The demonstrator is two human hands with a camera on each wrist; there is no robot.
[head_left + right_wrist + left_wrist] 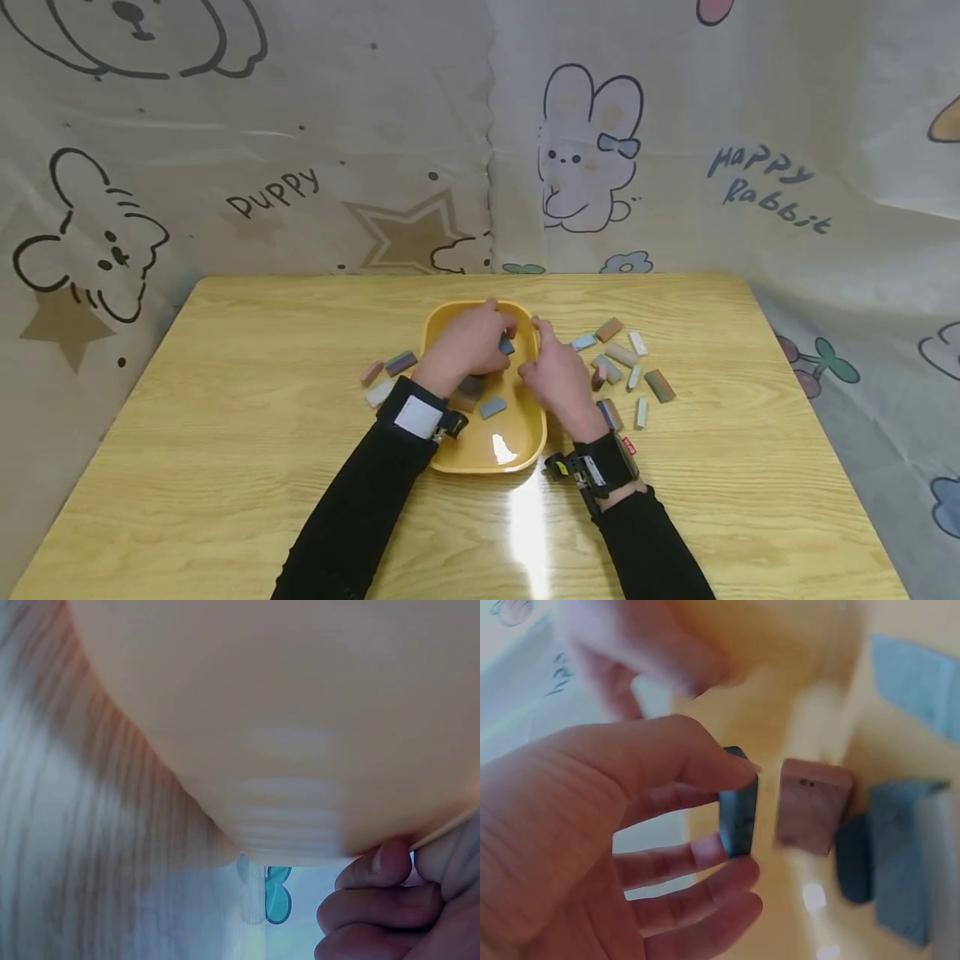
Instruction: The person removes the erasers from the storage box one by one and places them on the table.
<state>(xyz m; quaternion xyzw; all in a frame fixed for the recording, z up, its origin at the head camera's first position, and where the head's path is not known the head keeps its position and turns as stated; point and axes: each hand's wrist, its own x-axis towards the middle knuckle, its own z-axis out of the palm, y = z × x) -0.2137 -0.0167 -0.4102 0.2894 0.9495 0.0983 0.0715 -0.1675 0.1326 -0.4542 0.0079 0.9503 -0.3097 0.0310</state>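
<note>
Blue-grey and straight-edged, the block [739, 817] sits pinched between thumb and fingers of the left hand [467, 342], over the tray [480, 454]; from the left wrist its long axis looks upright. I see the right hand [561, 379] gripping the glossy, round-cornered tray's edge. Matte oblongs [492, 407] lie inside and on the wood-grained table [225, 433].

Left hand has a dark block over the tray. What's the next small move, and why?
I'd probably lower the dark block onto the near end of the yellow tray and let go: the left hand pinches it over the tray, the right hand holds the right edge, and bare floor shows at that end.
</note>
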